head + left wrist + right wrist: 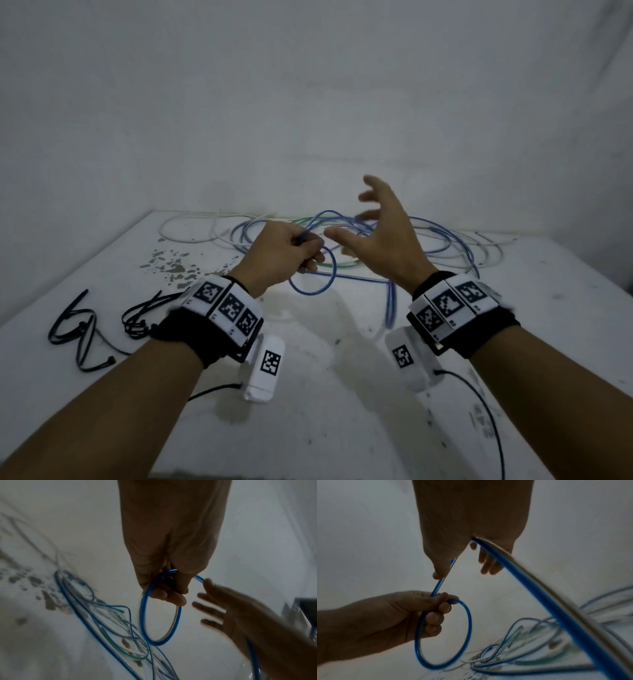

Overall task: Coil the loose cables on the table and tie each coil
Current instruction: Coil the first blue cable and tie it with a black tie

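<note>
Blue cable (325, 270): left hand (284, 253) has fingers curled tight round it, holding one small round loop that hangs below the fist; left wrist view shows the loop (159, 615) dangling off the fingertips, clear of the table (308, 394). Right hand (380, 236) is spread, fingers straight and splayed, thumb out toward the left hand. Right wrist view shows the same cable running across its palm (513, 574), between thumb and fingers, no curl round it — cable touches the hand, not gripped. One strand goes from the right thumb down into the left fist, the other trails off low to the right toward the pile.

Cable is glossy blue, thin, motion-blurred where it leaves the right hand.

Rest of the loose cables (445, 246) — blue, green, white — lie tangled on the table past both hands, near the wall (308, 102). Black zip ties (78, 322) lie on the table left of the left wrist, well apart from the loop. Table is white with chipped grey patches.
</note>
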Available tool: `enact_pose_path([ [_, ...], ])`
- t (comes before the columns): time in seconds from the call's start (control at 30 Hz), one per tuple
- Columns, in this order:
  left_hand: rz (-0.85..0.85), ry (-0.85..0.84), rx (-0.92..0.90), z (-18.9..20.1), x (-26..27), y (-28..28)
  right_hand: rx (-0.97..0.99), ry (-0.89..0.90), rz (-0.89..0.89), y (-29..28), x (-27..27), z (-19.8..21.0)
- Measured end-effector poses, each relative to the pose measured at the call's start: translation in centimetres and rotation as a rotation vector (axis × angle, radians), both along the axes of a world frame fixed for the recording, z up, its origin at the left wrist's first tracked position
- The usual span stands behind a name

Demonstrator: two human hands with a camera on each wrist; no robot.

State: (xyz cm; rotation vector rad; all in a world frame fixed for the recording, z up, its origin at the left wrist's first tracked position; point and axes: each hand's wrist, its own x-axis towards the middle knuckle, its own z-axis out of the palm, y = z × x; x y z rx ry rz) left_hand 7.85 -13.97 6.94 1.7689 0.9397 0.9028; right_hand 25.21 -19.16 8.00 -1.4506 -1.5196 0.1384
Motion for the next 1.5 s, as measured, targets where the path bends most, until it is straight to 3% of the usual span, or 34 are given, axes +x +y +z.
enact_pose_path([
  [0.1, -0.081, 0.131, 0.116, 0.4, 0.4, -0.7, 0.124, -0.442, 0.061, 0.2, -0.3, 1.7],
  [0.17, -0.110, 0.087, 0.153, 0.8, 0.4, -0.9, -0.042, -0.728, 0.140, 0.7, -0.7, 2.6],
  [0.23, -0.113, 0.031, 0.162, 1.1, 0.2, -0.9, -0.181, -0.816, 0.195, 1.0, -0.9, 2.7],
  [0.37, -0.153, -0.044, 0.075, 0.4, -0.3, -0.9, -0.093, -0.692, 0.242, 0.8, 0.3, 2.0],
  [0.57, -0.022, -0.282, -0.025, -0.2, -2.0, 0.1, -0.042, -0.544, 0.074, 0.0, 5.1, 1.8],
  [0.63, -0.020, -0.321, -0.039, -0.2, -1.2, -0.4, -0.047, -0.492, 0.072, 0.0, 4.6, 0.9],
  [0.73, -0.072, -0.341, -0.048, -0.4, 0.4, -1.1, -0.109, -0.252, 0.109, -0.5, 2.0, 0.0],
  [0.93, -0.135, -0.468, -0.076, -0.9, 0.2, -0.7, -0.086, -0.036, 0.221, -1.1, -0.9, -0.7],
  [1.03, -0.095, -0.358, -0.006, -1.1, -0.5, -0.6, -0.036, 0.062, 0.234, -0.9, -1.0, -0.7],
  [1.17, -0.016, -0.048, 0.232, 0.1, -1.1, -1.0, -0.048, -0.013, 0.247, -0.4, -1.0, 0.0],
  [1.3, 0.029, 0.108, 0.261, 0.7, -1.3, -0.6, -0.068, -0.007, 0.249, -0.1, -0.8, 0.0],
  [1.5, 0.078, 0.186, 0.184, 0.2, -2.6, 0.1, -0.025, 0.092, 0.181, -0.5, 1.7, -0.1],
])
